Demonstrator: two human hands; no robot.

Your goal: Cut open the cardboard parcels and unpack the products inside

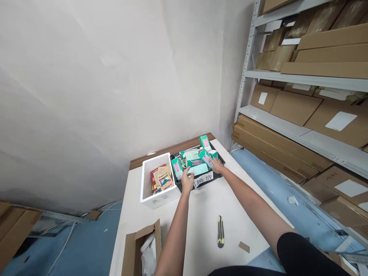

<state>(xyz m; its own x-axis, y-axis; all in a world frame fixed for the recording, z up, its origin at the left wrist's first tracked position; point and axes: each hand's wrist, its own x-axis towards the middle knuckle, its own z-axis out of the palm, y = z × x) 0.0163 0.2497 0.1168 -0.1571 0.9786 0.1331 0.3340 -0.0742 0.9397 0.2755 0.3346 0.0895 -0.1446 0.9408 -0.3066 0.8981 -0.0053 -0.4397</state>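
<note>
Both my arms reach forward to a black crate [211, 180] at the far side of the white table [201, 226]. The crate is heaped with several small teal boxes [193, 157]. My left hand [187, 181] rests at the crate's near left corner, its fingers curled round a teal box [177, 168]. My right hand [217, 165] lies on the right side of the pile, fingers closed on another teal box [207, 156]. To the left of the crate stands a white bin [149, 188] holding red and yellow packets [161, 179].
A yellow and black utility knife [220, 231] lies on the table near me, with a cardboard scrap [244, 247] beside it. An open cardboard carton [140, 251] sits at the front left. Metal shelving [301, 134] with flat cardboard boxes fills the right side.
</note>
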